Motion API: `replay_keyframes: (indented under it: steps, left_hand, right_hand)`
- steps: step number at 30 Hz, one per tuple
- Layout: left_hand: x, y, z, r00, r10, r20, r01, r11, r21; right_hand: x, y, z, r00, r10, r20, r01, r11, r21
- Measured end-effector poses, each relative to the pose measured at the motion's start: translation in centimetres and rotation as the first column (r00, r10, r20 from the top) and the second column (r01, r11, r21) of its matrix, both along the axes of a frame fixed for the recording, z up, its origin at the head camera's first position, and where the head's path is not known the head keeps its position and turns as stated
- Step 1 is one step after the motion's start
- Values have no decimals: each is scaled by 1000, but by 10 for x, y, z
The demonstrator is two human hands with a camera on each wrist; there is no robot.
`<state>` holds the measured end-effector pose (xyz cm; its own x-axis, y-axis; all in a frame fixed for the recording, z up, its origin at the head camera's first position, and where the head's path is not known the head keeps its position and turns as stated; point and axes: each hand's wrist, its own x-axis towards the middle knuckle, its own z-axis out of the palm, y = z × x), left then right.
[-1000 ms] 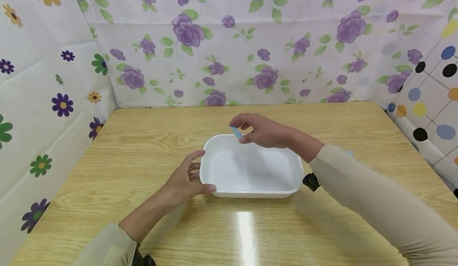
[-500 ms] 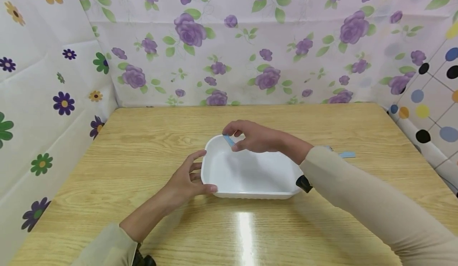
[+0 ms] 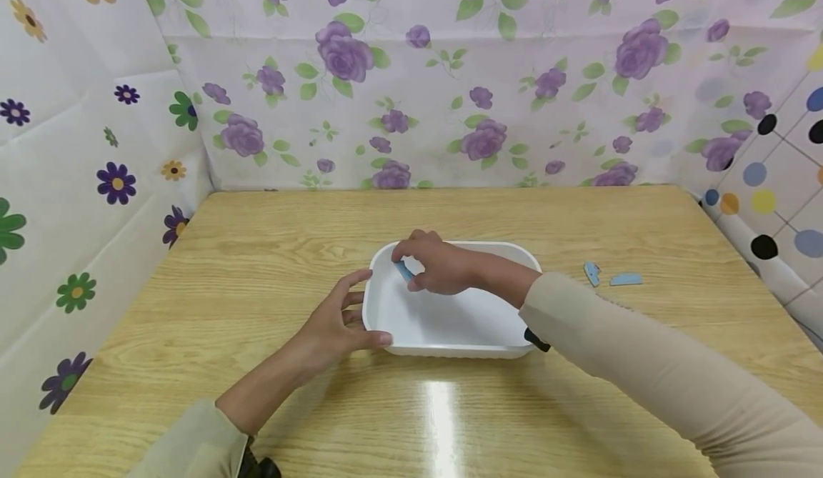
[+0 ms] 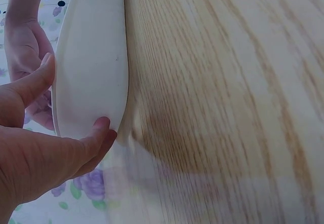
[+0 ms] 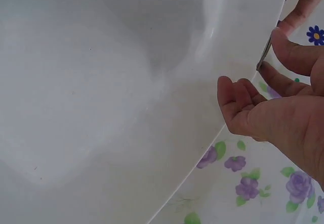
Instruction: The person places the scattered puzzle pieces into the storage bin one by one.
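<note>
A white rectangular plastic tub (image 3: 476,324) with rounded corners stands mid-table. My left hand (image 3: 331,328) grips its left end, thumb at the front corner and fingers spread along the side; the left wrist view shows the thumb and fingertips against the tub's outer wall (image 4: 93,57). Above the tub's left part, my right hand (image 3: 444,267) pinches a small, flat light-blue piece (image 3: 404,271) between thumb and index finger. In the right wrist view this piece (image 5: 264,56) appears edge-on as a thin dark strip, overlapping the rim, with the other fingers loosely curled.
Right of the tub lie two small light-blue items on the wooden table (image 3: 257,249): one with metal parts, like a nail clipper (image 3: 591,274), and a flat, narrow one (image 3: 626,279). Flower-print sheets (image 3: 411,106) enclose the back and left; a dotted sheet (image 3: 765,199) is at right.
My right hand has moved left and down with the light-blue piece, from above the back rim to over the tub's left part. Two blue items at right came into view. The left hand stays put.
</note>
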<state>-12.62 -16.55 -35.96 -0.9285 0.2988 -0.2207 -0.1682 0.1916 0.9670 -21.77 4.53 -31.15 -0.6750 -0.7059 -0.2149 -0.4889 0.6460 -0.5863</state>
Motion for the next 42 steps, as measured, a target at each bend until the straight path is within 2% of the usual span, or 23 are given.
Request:
replay_keyframes:
  steps: [10,16,30,35,42]
  left_hand:
    - [0,3,1,1000,-17,3,17,1000,22]
    - [1,4,2,1000,-8,6,8,1000,8]
    - [2,3,1,1000,9,2,-9,999,-49]
    - [2,4,2,1000,13,-2,-13,999,-50]
    - [1,2,1,1000,10,-5,-11,998,-56]
  right_hand:
    - [3,-6,-4,988,-13,-151,19,999,39]
    - [3,-4,-1,983,-24,-184,35,998,55]
    - [-2,16,1,992,-53,-114,50,998,-27]
    - [-7,32,6,991,-91,-95,85,994,-66]
    - [-7,49,7,986,-147,-80,139,985,-102]
